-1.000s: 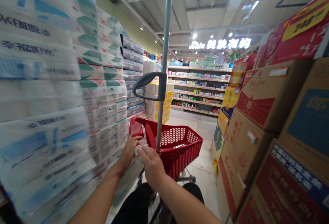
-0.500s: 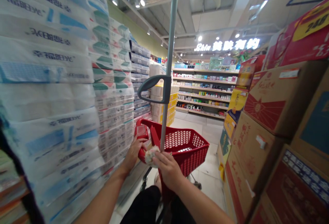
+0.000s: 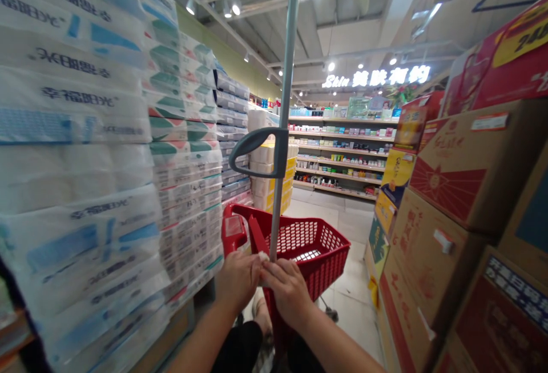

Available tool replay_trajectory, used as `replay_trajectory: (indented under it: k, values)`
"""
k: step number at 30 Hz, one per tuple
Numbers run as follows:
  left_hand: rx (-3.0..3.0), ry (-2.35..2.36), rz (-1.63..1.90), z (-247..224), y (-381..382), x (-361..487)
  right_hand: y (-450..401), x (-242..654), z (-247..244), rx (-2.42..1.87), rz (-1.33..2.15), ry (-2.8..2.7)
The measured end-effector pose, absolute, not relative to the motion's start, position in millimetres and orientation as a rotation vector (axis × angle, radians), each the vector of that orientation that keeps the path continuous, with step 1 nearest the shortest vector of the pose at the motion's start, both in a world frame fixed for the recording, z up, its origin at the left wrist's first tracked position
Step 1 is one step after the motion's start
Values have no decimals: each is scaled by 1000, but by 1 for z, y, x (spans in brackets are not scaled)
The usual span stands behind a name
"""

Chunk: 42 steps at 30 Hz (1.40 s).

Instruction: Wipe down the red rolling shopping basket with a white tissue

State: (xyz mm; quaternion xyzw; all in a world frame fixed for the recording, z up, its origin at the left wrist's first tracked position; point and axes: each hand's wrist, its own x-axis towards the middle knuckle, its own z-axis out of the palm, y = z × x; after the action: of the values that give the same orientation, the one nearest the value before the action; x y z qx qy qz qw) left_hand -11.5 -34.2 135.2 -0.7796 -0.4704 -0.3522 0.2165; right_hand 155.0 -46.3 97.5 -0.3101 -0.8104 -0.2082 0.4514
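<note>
My left hand [image 3: 238, 279] is closed, its knuckles up, beside my right hand [image 3: 290, 292]. Both meet around a pale crumpled cloth [image 3: 263, 256], of which only a small bit shows between the fingers. They are over the handle end of a red plastic shopping cart [image 3: 321, 247], just in front of a grey metal pole [image 3: 280, 201] that rises upright from there. A grey loop-shaped grip [image 3: 261, 153] is fixed on the pole above my hands. To the left of them is the cart's red handle [image 3: 233, 233].
Wrapped tissue packs [image 3: 77, 190] are stacked high on the left. Cardboard cartons [image 3: 445, 173] rise on the right, close to the cart. Ahead, the pale tiled floor [image 3: 331, 216] leads to shelves of small goods [image 3: 342, 153].
My left hand has come off the cart's handle and moved right to my right hand, closing on the cloth. The cloth, plainly visible before, is now mostly covered. The view has shifted slightly.
</note>
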Motion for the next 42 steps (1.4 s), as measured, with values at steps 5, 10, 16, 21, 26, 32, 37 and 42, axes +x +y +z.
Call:
replay_trajectory:
  k: [5,10,16,21,26,32,37,42]
  values:
    - [-2197,-1286,-1054,126,-29,-15,-53,159,104,-837,-419,-2015]
    - [-2227,-1292,-1087,123,-27,-16,-55,158,121,-816,-399,-2007]
    - [-2207,-1283,-1059,121,-27,-19,-51,179,112,-746,-329,-1819]
    - [-2188,-1272,-1086,124,-22,-23,-28,198,99,-969,-70,-1590]
    - [-2164,-1253,-1085,128,-14,-30,-12,180,90,-1100,73,-1926]
    - [-2135,-1226,-1074,126,-12,-40,-10,164,88,-1179,89,-1848]
    - [-2167,-1210,-1121,121,-11,-52,-22,158,80,-1130,53,-1843]
    - [-2102,-1308,-1107,125,-3,-51,-26,152,68,-1086,-111,-1818]
